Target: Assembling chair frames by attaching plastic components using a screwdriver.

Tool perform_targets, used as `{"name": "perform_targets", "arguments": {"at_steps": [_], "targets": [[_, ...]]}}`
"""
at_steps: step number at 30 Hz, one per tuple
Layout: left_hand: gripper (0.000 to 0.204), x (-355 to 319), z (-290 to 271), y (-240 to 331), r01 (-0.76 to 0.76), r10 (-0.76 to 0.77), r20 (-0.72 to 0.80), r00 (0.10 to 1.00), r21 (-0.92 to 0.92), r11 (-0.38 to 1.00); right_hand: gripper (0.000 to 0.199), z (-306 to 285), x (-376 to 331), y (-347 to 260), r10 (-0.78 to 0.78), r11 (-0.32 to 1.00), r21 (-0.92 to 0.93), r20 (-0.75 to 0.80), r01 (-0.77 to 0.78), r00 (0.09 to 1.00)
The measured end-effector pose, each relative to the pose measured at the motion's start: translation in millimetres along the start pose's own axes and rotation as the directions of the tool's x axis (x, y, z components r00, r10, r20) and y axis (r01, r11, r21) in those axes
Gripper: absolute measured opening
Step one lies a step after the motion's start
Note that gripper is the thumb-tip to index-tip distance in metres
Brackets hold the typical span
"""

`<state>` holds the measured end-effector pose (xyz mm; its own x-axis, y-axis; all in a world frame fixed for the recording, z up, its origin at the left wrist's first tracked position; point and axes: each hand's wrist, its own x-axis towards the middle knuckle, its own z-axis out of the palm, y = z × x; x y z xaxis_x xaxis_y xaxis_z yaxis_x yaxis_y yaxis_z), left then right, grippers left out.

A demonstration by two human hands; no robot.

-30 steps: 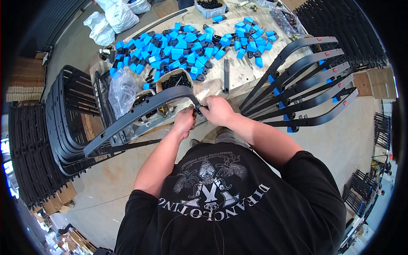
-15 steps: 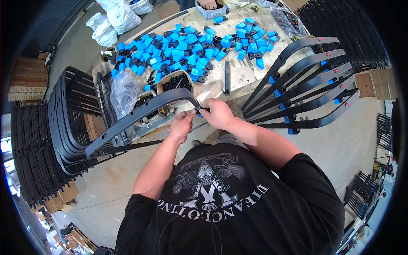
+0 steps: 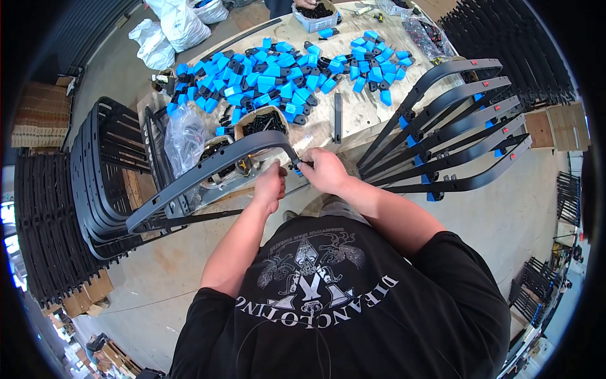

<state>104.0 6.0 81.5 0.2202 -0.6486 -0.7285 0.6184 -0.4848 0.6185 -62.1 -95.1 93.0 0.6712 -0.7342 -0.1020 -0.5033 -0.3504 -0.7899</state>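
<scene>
A curved black frame lies before me, its bent end hanging over the table's near edge. My right hand is closed at that end, fingers pinched around it beside a small blue piece. Part of the grip is hidden by the fingers. Just left of the frame's end, my left hand is raised with its fingers curled, apart from the frame. Whatever it may hold cannot be made out. Close beyond are a box of black screws and another container of small dark parts.
Blue and black brackets lie heaped on the wooden table. Several similar frames fan out at right; more frames are stacked at left. A clear plastic bag sits near the containers. Across the table, another person's hand is at a box.
My left hand has drawn back a little from the frame's end, its fingers now apart from it. My right hand stays at the frame's end. The frame has hardly moved.
</scene>
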Motion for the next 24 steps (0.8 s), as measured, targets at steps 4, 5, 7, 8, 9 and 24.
{"name": "perform_targets", "arguments": {"at_steps": [4, 5, 7, 8, 9, 24], "targets": [[0.021, 4, 3, -6, 0.019, -0.023, 0.034, 0.999, 0.137, 0.990, 0.023, 2, 0, 2, 0.007, 1.000, 0.005, -0.011, -0.007, 1.000], [0.021, 5, 2, -7, -0.042, 0.030, 0.072, 0.997, 0.163, 0.986, 0.023, 1, 0, 3, 0.003, 1.000, 0.000, -0.012, -0.003, 1.000], [0.018, 1, -2, -5, -0.170, 0.148, 0.098, 0.984, 0.281, 0.944, 0.022, 2, 0, 3, 0.006, 1.000, -0.003, -0.010, -0.006, 1.000], [0.018, -2, -2, -4, -0.190, 0.177, 0.075, 0.981, 0.272, 0.943, 0.022, 2, -1, 3, 0.015, 1.000, -0.005, -0.010, -0.015, 1.000], [0.018, -4, -2, -3, -0.211, 0.204, 0.053, 0.978, 0.264, 0.941, 0.022, 2, -1, 4, 0.012, 1.000, -0.005, -0.010, -0.012, 1.000], [0.037, 25, -14, -30, -0.287, 0.334, 0.016, 0.942, 0.550, 0.784, 0.022, 0, 5, -8, -0.020, 0.990, -0.138, 0.076, 0.031, 0.997]]}}
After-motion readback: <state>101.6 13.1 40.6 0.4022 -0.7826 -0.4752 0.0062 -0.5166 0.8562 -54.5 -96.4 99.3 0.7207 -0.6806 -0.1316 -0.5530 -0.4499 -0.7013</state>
